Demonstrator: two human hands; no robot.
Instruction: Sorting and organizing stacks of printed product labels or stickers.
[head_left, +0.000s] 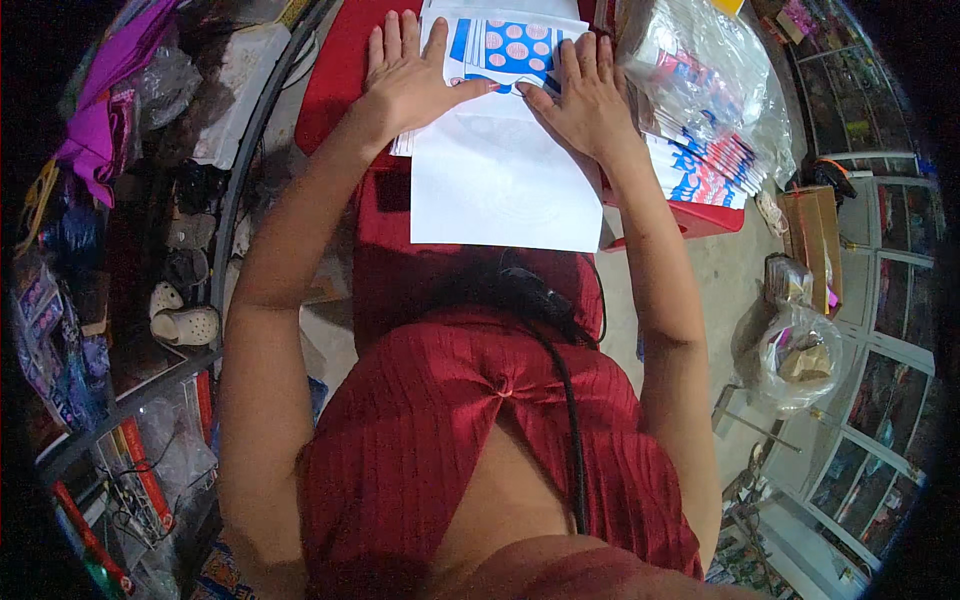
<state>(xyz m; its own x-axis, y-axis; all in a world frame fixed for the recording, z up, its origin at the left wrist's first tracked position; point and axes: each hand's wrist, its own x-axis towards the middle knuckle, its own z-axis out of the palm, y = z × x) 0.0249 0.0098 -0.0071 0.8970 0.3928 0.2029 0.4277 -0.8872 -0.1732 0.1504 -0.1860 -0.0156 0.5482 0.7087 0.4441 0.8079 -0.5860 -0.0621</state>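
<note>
A white paper sheet (507, 185) lies in front of me, its near part hanging over the edge of a red table or stool (325, 95). Its far part bears a blue print with pink dots (515, 45). My left hand (410, 75) presses flat on the left of the printed part, fingers spread and thumb pointing inward. On the right side, my right hand (585, 95) rests flat too, its thumb almost meeting the left one at a fold line. More paper layers show under the left hand.
To the right, a stack of printed paper bags (700, 165) lies beside clear plastic packaging (695, 60). A cardboard box (812, 245) and a clear plastic bag (797, 360) stand on the floor near glass cabinets (885, 400). Shelves at left hold pale clogs (185, 325).
</note>
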